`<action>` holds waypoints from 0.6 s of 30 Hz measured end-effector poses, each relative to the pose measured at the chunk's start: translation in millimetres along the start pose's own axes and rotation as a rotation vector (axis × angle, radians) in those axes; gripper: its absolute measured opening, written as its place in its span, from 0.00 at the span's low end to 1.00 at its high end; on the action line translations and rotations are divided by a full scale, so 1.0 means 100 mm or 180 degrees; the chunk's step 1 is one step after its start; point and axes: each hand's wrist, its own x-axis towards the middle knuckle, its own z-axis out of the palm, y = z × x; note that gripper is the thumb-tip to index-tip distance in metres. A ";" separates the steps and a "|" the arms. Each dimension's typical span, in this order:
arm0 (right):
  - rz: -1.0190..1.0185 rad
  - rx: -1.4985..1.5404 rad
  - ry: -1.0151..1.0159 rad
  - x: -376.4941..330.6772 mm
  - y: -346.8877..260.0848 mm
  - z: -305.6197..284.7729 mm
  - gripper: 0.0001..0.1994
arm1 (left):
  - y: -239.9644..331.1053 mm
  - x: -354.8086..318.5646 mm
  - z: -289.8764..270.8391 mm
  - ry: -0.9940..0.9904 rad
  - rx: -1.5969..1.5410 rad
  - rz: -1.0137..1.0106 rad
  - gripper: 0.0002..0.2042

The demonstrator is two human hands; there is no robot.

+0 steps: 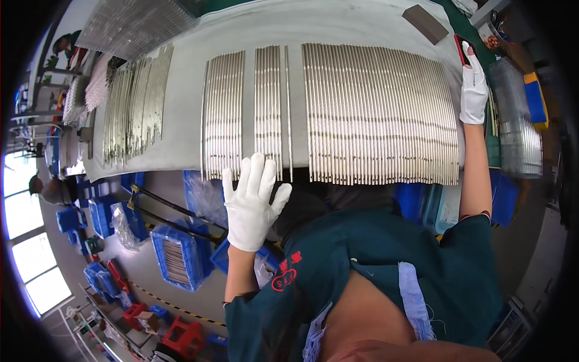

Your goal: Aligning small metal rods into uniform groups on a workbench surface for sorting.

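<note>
Metal rods (380,111) lie side by side on a table (184,90) with a pale cover, their near ends close to the table's front edge. The widest group is on the right; to its left come a single rod (288,108), a narrow bundle (268,90) and a somewhat wider bundle (224,102), with gaps between them. Further left on the same cover is another group of rods (136,102), less evenly lined up.

The left hand (250,202), in a white glove, has its fingers spread and its thumb held apart. Its fingertips overlap the near ends of the narrow bundle and the gap beside it; whether they press on the metal I cannot tell. The right hand (474,90), also in a white glove, is at the table's right side, beyond the widest group, with its fingers pointing away from the body. They are at a small red-edged object (459,49); whether they pinch it or only rest against it I cannot tell.

A dark grey block (426,24) lies at the far right of the cover. Clear plastic trays (512,120) stand right of the right hand. Below, on the left, a blue crate (199,262) on the floor holds more rods.
</note>
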 end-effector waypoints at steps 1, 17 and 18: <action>0.0063 -0.0022 0.0018 0.00 0.00 0.00 0.18 | 0.01 0.00 0.00 0.0006 0.0034 -0.0034 0.30; 0.0280 -0.0017 0.0195 -0.03 -0.12 0.01 0.17 | 0.13 0.15 0.00 -0.0051 -0.0246 0.0496 0.26; 0.0261 -0.0008 0.0205 -0.01 -0.16 0.01 0.17 | 0.07 0.13 -0.03 0.0174 -0.0086 0.0486 0.23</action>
